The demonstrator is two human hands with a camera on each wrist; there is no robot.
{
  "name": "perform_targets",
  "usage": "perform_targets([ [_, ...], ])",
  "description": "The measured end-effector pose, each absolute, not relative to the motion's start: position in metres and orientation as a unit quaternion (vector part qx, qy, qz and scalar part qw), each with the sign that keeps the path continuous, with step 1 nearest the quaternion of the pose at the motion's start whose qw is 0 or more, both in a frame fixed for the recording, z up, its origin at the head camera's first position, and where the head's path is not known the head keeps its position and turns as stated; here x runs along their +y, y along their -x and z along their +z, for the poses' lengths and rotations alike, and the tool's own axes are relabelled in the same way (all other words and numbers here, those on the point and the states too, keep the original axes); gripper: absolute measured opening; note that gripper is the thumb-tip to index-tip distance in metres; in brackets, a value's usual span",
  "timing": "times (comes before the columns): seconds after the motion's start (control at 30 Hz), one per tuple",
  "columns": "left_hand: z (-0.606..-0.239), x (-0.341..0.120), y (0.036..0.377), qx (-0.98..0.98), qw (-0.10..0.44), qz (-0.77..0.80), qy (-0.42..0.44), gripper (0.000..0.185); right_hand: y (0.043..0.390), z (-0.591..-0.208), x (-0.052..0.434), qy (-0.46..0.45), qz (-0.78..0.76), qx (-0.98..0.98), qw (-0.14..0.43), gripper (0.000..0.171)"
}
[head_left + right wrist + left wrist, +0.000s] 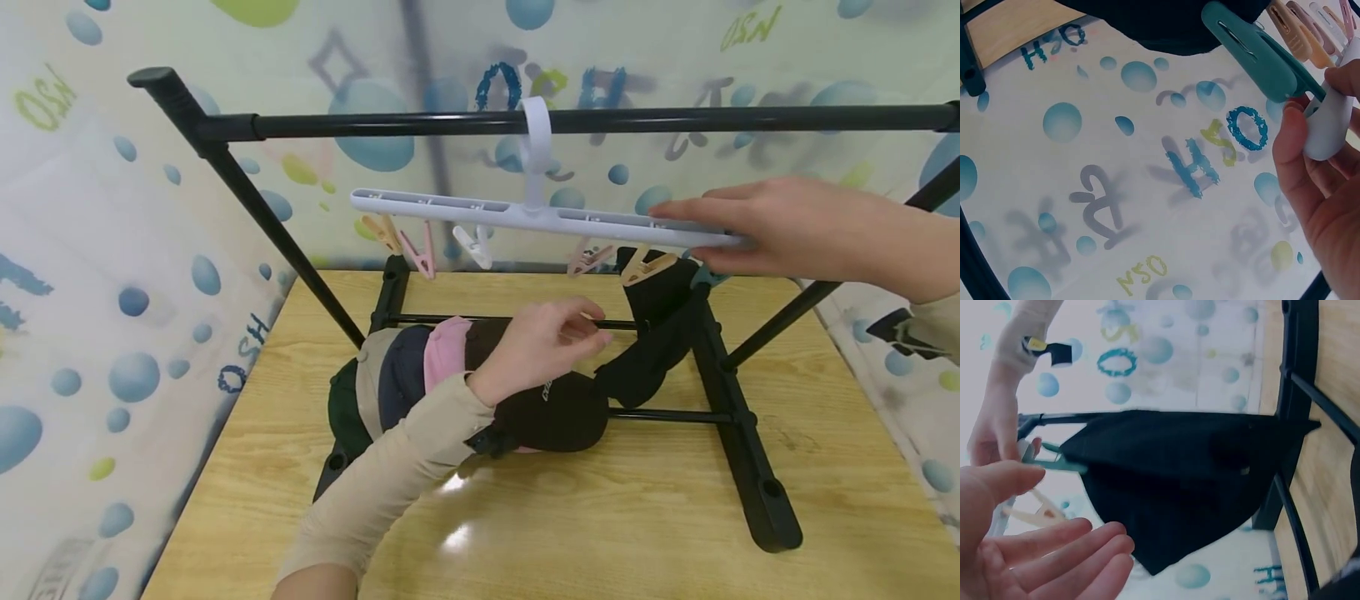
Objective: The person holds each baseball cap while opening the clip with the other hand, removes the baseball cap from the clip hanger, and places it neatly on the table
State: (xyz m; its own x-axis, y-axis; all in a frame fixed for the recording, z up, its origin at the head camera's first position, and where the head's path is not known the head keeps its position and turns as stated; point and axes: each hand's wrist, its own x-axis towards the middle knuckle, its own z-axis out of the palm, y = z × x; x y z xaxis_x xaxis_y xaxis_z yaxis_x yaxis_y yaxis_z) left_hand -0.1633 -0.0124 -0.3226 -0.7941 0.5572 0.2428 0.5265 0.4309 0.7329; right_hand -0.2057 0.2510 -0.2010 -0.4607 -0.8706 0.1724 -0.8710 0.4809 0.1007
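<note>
A white clip hanger (465,208) hooks over the black rack's top bar. My right hand (791,227) grips its right end between thumb and fingers. From that end a teal clothespin (1250,53) hangs, pinching the edge of a black cap (1172,462). Below the bar, my left hand (542,343) is in mid-air with loosely bent fingers and holds nothing. In the left wrist view its fingers (1066,559) are spread near the clothespin and cap. Several other clothespins, among them a pink one (420,250) and a white one (474,246), dangle from the hanger.
A row of caps in green, beige, navy (401,375), pink and dark brown lies across the rack's lower bars, partly behind my left forearm. The black rack's feet (768,496) stand on a wooden table (600,525). A patterned sheet (135,208) surrounds the table.
</note>
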Motion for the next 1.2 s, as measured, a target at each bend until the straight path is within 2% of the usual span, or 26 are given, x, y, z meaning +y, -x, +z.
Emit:
perform_targets([
  [0.23,-0.327,0.014,0.166,0.852,0.066,0.386,-0.346,0.053,0.206,-0.203,0.248,-0.516,0.009,-0.850,0.105,0.070],
  [0.4,-0.334,0.030,0.168,0.852,0.076,0.368,-0.364,0.060,0.204,-0.207,0.245,-0.508,0.017,-0.856,0.096,0.070],
  [0.73,-0.340,0.046,0.169,0.847,0.106,0.380,-0.356,0.046,0.201,-0.213,0.242,-0.506,0.031,-0.858,0.086,0.071],
  [1.03,-0.340,0.044,0.172,0.846,0.085,0.383,-0.361,0.035,0.202,-0.216,0.241,-0.507,0.076,-0.856,0.074,0.068],
  [1.2,-0.338,0.039,0.171,0.836,0.091,0.400,-0.364,0.035,0.199,-0.217,0.244,-0.476,0.103,-0.871,0.066,0.060],
])
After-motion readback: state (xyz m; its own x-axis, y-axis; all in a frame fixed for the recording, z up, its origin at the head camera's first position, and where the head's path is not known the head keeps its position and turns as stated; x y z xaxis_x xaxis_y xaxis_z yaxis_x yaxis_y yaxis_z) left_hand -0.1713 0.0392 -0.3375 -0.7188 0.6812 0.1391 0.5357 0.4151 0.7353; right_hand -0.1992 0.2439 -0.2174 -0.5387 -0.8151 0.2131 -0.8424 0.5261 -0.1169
